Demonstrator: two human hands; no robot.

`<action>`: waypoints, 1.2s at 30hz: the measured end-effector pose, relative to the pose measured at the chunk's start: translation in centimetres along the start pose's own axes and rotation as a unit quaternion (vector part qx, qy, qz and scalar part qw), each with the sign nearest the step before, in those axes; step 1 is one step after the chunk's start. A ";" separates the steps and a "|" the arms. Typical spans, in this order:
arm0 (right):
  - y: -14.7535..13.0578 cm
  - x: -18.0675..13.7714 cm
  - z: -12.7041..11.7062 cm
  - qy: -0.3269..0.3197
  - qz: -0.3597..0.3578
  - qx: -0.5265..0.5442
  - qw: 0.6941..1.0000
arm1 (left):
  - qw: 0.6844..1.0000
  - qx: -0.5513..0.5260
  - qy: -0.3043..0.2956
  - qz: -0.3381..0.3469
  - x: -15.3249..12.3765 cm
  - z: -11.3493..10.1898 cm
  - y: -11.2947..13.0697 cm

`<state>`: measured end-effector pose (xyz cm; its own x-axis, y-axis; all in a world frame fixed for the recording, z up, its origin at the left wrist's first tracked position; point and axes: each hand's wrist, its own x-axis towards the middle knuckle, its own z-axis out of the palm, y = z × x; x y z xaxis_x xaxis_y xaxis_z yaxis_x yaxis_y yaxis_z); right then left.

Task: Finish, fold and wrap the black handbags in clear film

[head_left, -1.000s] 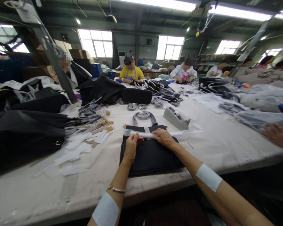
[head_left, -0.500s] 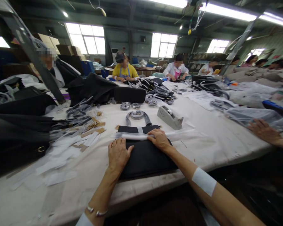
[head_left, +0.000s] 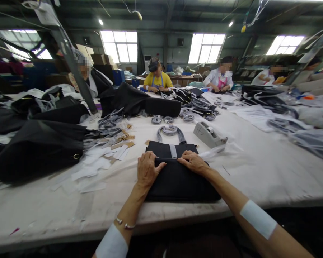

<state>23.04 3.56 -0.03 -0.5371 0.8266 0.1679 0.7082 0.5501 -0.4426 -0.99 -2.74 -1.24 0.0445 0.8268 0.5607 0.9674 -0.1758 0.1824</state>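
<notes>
A flat black bag [head_left: 181,184] lies in front of me on the table, its upper part [head_left: 161,147] crossed by a short pale strip [head_left: 173,151]. My left hand [head_left: 148,170] grips the bag's fold at the left, fingers curled over it and thumb stretched along the front. At the right of the same fold, my right hand [head_left: 193,162] has its fingers bent over the edge. Both hands' fingertips are partly hidden. Beyond the bag is its plastic-wrapped strap [head_left: 169,130], coiled. A grey tape dispenser [head_left: 208,135] stands to the right, near crumpled clear film [head_left: 215,152].
White paper slips [head_left: 93,166] and brown tags [head_left: 123,143] are scattered on the left beside a large black bag [head_left: 43,150]. A metal post [head_left: 75,64] rises behind. Piled straps [head_left: 201,102] and several co-workers, one in a yellow shirt [head_left: 158,80], are across the white-covered table [head_left: 258,168].
The clear plastic strip that lay across the bag under my right hand is off it. My right hand now rests on the fold. The view has turned left, and a co-worker's hand has left it.
</notes>
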 end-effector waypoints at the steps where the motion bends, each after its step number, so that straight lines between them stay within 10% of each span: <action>1: -0.2 0.0 -0.2 -0.015 -0.007 0.008 1.000 | 1.000 -0.012 -0.006 0.002 0.1 0.2 -0.2; 5: -0.1 -0.7 -1.4 -0.016 -0.007 0.008 1.000 | 0.998 -0.015 -0.052 -0.022 0.4 0.8 -0.6; 10: 2.6 -4.2 -2.0 0.169 0.139 -0.094 0.971 | 0.997 0.000 -0.055 -0.048 0.3 0.7 -0.5; 18: 3.1 -6.8 -0.7 0.261 0.149 0.060 0.952 | 0.998 -0.002 -0.040 -0.042 0.2 0.7 -0.3; 26: 3.9 -6.0 -2.1 0.133 0.218 0.234 0.938 | 0.999 -0.039 -0.024 -0.017 0.3 0.6 -0.3; 36: 3.0 -3.9 -3.4 0.047 0.180 0.122 0.975 | 0.991 -0.078 -0.083 0.066 0.4 0.8 -0.1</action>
<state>28.82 2.40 0.94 -0.2215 0.9744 0.0384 0.7063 0.1875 -0.6826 -0.88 -1.99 -1.69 0.2209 0.8654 0.4497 0.9005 -0.3581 0.2467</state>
